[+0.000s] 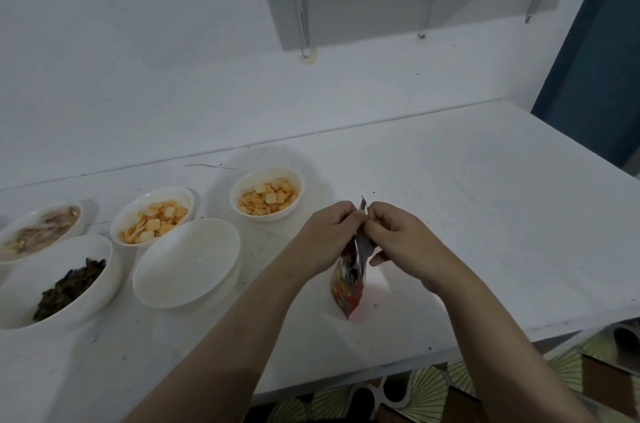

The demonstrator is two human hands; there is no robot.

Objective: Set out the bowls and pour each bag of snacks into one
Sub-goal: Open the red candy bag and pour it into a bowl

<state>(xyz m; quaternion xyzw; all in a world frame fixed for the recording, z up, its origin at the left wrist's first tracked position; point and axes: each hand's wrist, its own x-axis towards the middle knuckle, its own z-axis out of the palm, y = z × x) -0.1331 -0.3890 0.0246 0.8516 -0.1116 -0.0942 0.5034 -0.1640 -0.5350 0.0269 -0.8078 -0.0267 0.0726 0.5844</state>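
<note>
- Head view, far left of the white table [485,214]: a round white bowl of pale brownish snack pieces [38,232] sits at the frame edge, blurred, its contents hard to make out.
- Just in front of it, a round white bowl holding dark, nearly black strips [59,280] stands at the near left.
- Next along, a round white bowl of orange and cream square crackers [154,220], and touching its near side, a wide white bowl with nothing in it [187,263].
- Further back and to the right, a second round white bowl of the same square crackers [266,195] stands apart from the rest.
- The left hand [325,235] has its fingers curled tight, pinching the top edge of a small red foil snack bag [348,284].
- That bag hangs upright between the two hands, right of all the bowls, its lower corner down at the tabletop; the print on it is orange and yellow, but no word or brand can be read.
- The right hand [398,232] pinches the same top edge from the other side, thumb and forefinger pressed together on the foil, the remaining fingers curled under.
- Knuckles of both hands nearly meet over the bag's top.
</note>
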